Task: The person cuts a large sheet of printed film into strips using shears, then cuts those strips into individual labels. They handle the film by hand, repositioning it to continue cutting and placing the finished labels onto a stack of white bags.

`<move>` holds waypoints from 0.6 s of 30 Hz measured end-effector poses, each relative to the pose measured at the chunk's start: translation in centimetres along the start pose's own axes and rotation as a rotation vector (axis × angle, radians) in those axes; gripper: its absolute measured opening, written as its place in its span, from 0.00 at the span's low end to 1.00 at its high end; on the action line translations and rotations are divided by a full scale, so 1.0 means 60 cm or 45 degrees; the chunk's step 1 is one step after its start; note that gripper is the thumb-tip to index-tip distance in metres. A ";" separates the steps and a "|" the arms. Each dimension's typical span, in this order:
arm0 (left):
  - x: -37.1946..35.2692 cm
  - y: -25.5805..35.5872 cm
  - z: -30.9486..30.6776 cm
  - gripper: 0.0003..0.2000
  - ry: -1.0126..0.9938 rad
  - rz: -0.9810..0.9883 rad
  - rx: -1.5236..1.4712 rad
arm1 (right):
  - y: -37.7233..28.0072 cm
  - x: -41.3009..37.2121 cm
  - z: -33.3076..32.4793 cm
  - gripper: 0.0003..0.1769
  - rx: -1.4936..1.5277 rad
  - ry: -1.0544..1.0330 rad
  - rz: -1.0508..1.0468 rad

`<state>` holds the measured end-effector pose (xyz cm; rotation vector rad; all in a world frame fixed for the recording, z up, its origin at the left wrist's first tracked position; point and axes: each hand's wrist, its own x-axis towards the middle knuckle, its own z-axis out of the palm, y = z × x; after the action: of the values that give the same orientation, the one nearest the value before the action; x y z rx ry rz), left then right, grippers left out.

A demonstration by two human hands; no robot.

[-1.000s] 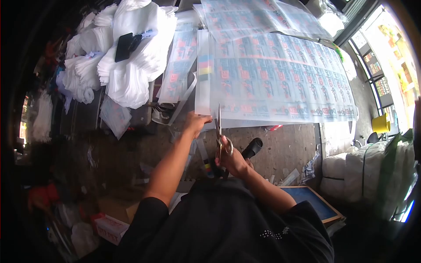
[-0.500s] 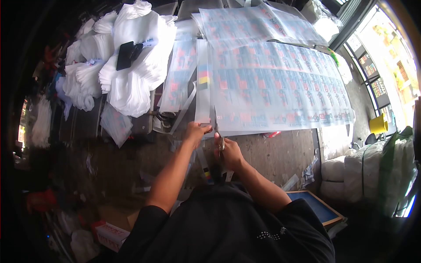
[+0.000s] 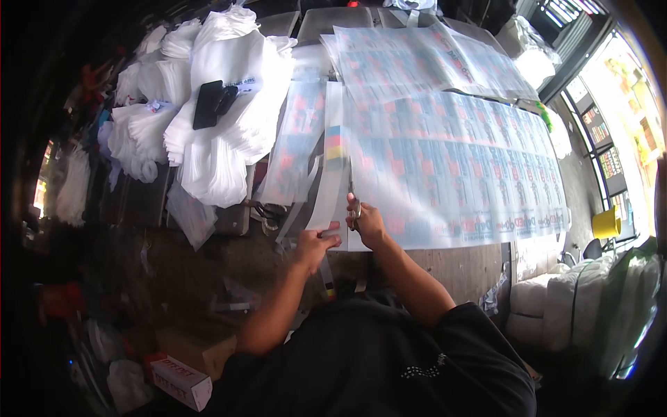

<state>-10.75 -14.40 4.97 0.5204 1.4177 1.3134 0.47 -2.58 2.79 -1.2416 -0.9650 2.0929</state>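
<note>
A large translucent printed sheet point(image 3: 472, 167) with rows of blue and red print lies over the table. Along its left side a pale strip point(image 3: 318, 201) with colour bars is partly cut away. My left hand point(image 3: 317, 247) pinches the strip's lower end. In my right hand point(image 3: 367, 224) are metal scissors point(image 3: 353, 203), my fingers through the handles and the blades pointing away from me into the sheet. Whether the blades are apart is too small to tell.
Stacks of white bags point(image 3: 240, 132) stand at the left, with a black phone point(image 3: 208, 104) on top. More printed sheets point(image 3: 431, 59) lie at the back. At the right are a yellow bucket point(image 3: 606, 223) and white bundles point(image 3: 563, 299). A box point(image 3: 182, 381) sits low at the left.
The scissors and my right hand have moved forward along the sheet's left side. My left hand holds the strip's end lower and further left of the sheet. The view has shifted.
</note>
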 end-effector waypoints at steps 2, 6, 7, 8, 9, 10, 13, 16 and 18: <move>-0.003 -0.004 0.002 0.18 0.025 -0.033 -0.003 | -0.012 0.032 -0.002 0.36 0.033 -0.051 -0.019; -0.019 0.005 0.006 0.19 0.049 -0.090 0.092 | -0.047 0.103 0.000 0.35 0.031 -0.081 -0.006; -0.023 0.006 0.006 0.19 0.055 -0.106 0.162 | -0.057 0.120 0.001 0.35 0.038 -0.091 -0.028; -0.022 0.010 0.007 0.20 0.061 -0.121 0.230 | -0.067 0.138 0.001 0.34 0.043 -0.102 -0.050; -0.031 0.035 0.022 0.19 0.111 -0.173 0.245 | -0.080 0.155 0.003 0.33 0.049 -0.123 -0.056; -0.028 0.039 0.024 0.19 0.128 -0.171 0.242 | -0.092 0.172 0.004 0.33 0.046 -0.138 -0.050; -0.030 0.043 0.030 0.19 0.107 -0.212 0.203 | -0.125 0.222 0.005 0.29 0.006 -0.121 -0.078; -0.030 0.055 0.038 0.18 0.126 -0.227 0.248 | -0.157 0.268 0.013 0.30 0.007 -0.119 -0.085; -0.030 0.058 0.042 0.17 0.148 -0.250 0.190 | -0.174 0.304 0.015 0.30 -0.003 -0.142 -0.079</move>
<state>-9.11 -13.84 9.27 0.3969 1.6286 1.1010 -7.71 16.76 1.75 -1.0915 -1.0419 2.1316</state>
